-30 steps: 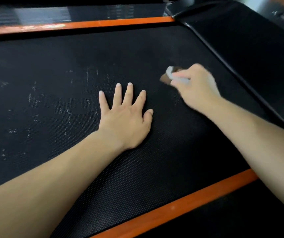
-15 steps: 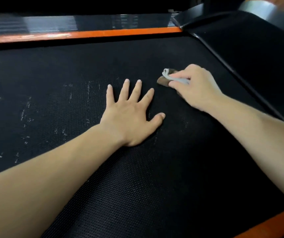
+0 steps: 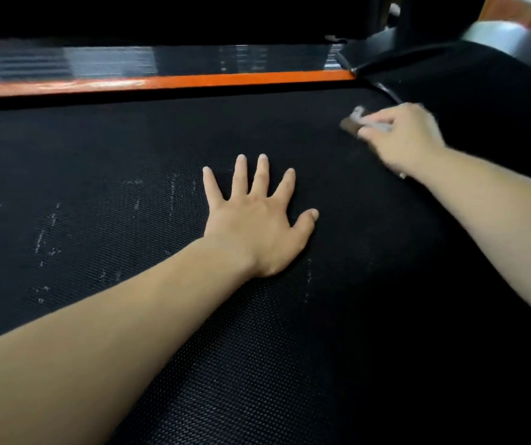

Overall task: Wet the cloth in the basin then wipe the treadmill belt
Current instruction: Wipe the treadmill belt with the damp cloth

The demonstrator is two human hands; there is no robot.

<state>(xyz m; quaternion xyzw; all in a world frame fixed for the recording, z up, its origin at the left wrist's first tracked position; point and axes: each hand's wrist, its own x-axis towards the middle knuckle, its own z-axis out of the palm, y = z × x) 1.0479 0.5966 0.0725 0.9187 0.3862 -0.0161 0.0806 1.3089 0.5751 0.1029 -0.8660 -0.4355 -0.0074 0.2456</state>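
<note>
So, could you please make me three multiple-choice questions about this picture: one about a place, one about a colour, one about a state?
1. Where is the cloth?
A. in the right hand, near the belt's far right corner
B. in a basin
C. on a rail

2. What colour is the strip along the belt's far edge?
A. blue
B. orange
C. white

3. How does the left hand lie?
A. in a fist
B. flat on the belt, fingers spread
C. lifted in the air

Answers: 1 A, the fingers pinch it there; 2 B, the strip is plainly orange; 3 B, palm down, fingers straight.
</note>
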